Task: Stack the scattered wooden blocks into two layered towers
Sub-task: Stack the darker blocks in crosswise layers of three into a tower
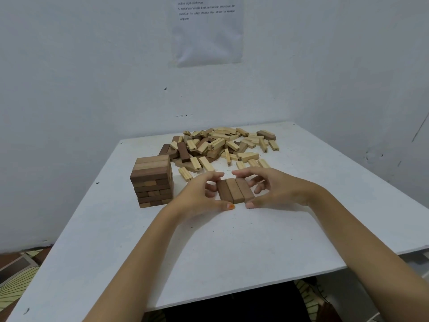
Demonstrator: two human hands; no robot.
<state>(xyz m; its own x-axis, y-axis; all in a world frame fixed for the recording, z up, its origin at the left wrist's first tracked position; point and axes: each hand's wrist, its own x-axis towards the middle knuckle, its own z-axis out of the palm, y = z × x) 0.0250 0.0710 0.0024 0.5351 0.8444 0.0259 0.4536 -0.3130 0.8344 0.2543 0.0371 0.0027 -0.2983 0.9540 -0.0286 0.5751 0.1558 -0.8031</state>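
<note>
Three brown blocks [235, 190] lie flat on the white table [209, 252], long sides touching so they make one little slab. They're smooth rectangular bars, and the middle one is a shade lighter than its neighbours.

Both hands are wrapped around that slab. The left hand [202, 194] has its fingers curled along the left side, with the thumb at the near end and the index finger at the far end. The right hand [274, 191] mirrors it on the right side, so the row is squeezed between them.

Just to the left stands a finished-looking tower [152, 180]. It's a squared-off stack of crosswise layers, mostly dark wood with paler bars on top.

Behind the hands, toward the far edge, there's a loose pile [222, 145] of blocks. It's mostly pale, grainy sticks with tiny numbers printed on the ends, plus a few dark ones mixed in on its left. A few strays lie between the pile and the hands.

The tabletop is matte and a bit speckled. A printed paper sheet [206, 31] hangs on the plain wall behind.
</note>
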